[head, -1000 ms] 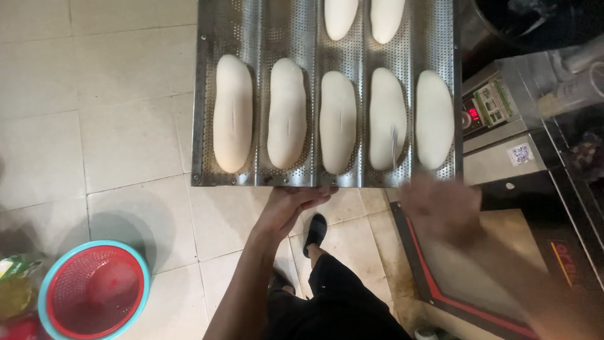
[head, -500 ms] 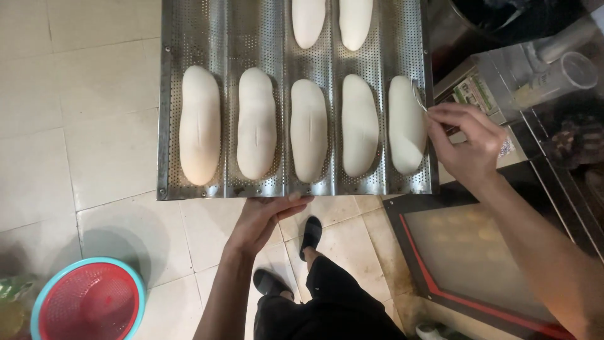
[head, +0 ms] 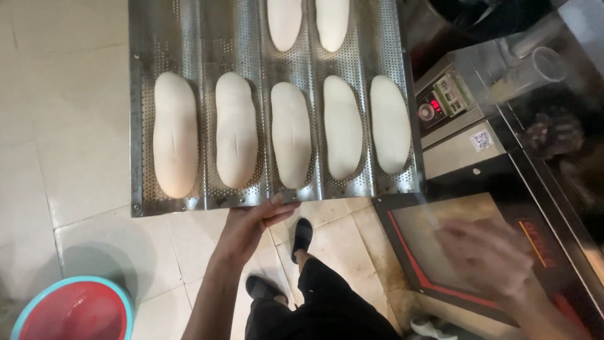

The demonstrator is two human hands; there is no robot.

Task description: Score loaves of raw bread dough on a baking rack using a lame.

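A perforated metal baguette tray point(head: 141, 126) with several channels is held out level above the tiled floor. Five long raw dough pieces lie side by side in it, from the leftmost loaf point(head: 175, 141) to the rightmost loaf point(head: 390, 123), and two more point(head: 284, 22) lie farther back. The two left loaves show a lengthwise cut. My left hand point(head: 251, 223) grips the middle of the tray's near edge, fingers under the rim. My right hand point(head: 484, 258) is blurred at the lower right, away from the tray and over a glass oven door point(head: 421, 245). Its fingers are not clear.
An oven with a small control panel point(head: 443, 101) with a red display stands right of the tray, its red-edged door open below. A red basket in a teal basin point(head: 69, 311) sits on the floor at bottom left. My black shoes point(head: 302, 236) are under the tray.
My right hand has left the rightmost loaf and swung down to the lower right, over the oven door. The tray sits slightly more to the right in view. My left hand keeps its grip.
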